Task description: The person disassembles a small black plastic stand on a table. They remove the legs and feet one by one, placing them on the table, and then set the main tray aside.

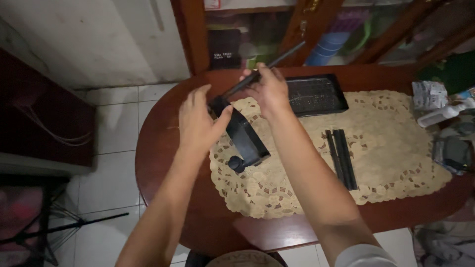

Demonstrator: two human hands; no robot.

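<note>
Black bracket and rod, held over lace mat.
Left hand [198,121] grips black bracket [243,136]; right hand [267,89] pinches rod [277,59] just above. Best kept aligned, bracket steady.

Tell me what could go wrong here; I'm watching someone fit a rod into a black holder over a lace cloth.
The long black rod in the right hand sticks out toward the cabinet and could knock it. The black holder, steadied by the left hand, stands tilted on the lace cloth and might slip. The loose black rods could get swept off.
</note>
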